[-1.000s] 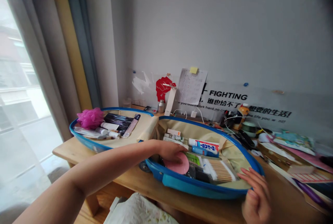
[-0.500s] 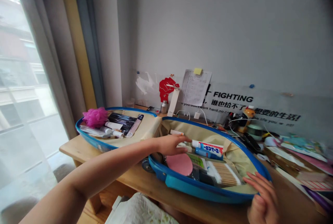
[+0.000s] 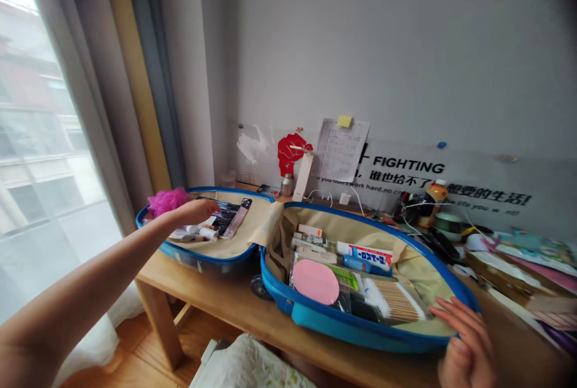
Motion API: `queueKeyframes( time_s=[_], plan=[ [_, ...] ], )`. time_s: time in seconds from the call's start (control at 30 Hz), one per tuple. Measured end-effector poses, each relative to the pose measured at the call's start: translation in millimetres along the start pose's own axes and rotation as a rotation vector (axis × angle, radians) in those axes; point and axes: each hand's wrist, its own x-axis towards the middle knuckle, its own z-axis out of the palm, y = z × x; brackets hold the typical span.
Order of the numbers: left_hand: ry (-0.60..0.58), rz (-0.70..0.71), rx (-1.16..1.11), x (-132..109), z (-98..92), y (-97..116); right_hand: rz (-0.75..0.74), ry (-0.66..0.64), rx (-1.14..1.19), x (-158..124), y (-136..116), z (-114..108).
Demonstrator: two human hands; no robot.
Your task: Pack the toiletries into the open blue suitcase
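My left hand (image 3: pixel 201 212) reaches over the left half of the open blue suitcase (image 3: pixel 214 254), at a black pack of thin items (image 3: pixel 232 213). Its fingers are partly hidden, so I cannot tell whether they grip the pack. Beside it lie a magenta bath puff (image 3: pixel 169 200) and small white tubes (image 3: pixel 208 233). My right hand (image 3: pixel 466 334) rests on the right half's front rim, fingers stretched apart. That half holds a pink oval pad (image 3: pixel 315 281), a toothpaste box (image 3: pixel 366 254), a blue tube (image 3: pixel 365 265) and a pack of cotton swabs (image 3: pixel 399 299).
The suitcase lies on a wooden table (image 3: pixel 216 283) against a grey wall. Papers and clutter (image 3: pixel 518 267) cover the right side, with an orange bottle (image 3: pixel 433 203) and a white charger (image 3: pixel 345 198) behind. A cloth-covered seat (image 3: pixel 252 364) stands below the front edge.
My left hand has moved left, from above the right half of the suitcase to the left half, uncovering the small boxes there. My right hand stays on the rim. The view has shifted slightly.
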Motion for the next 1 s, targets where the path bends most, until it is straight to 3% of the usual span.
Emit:
queueKeyframes(
  time_s=[0.2,0.53,0.73,1.0],
  plan=[
    [-0.186,0.028,0.184,-2.1,14.9,-17.1,-0.019,-0.006,-0.005,-0.6,1.7,-0.5],
    [-0.292,0.034,0.279,2.5,19.7,-23.7,-0.007,-0.002,-0.011,-2.2,4.1,-1.3],
    [-0.254,0.068,0.183,-4.2,21.6,-16.9,0.029,-0.01,-0.008,-4.0,4.4,-1.7],
    [-0.39,0.134,0.166,-10.9,31.9,-3.1,-0.016,0.0,-0.011,-2.1,3.9,-0.9]
  ],
)
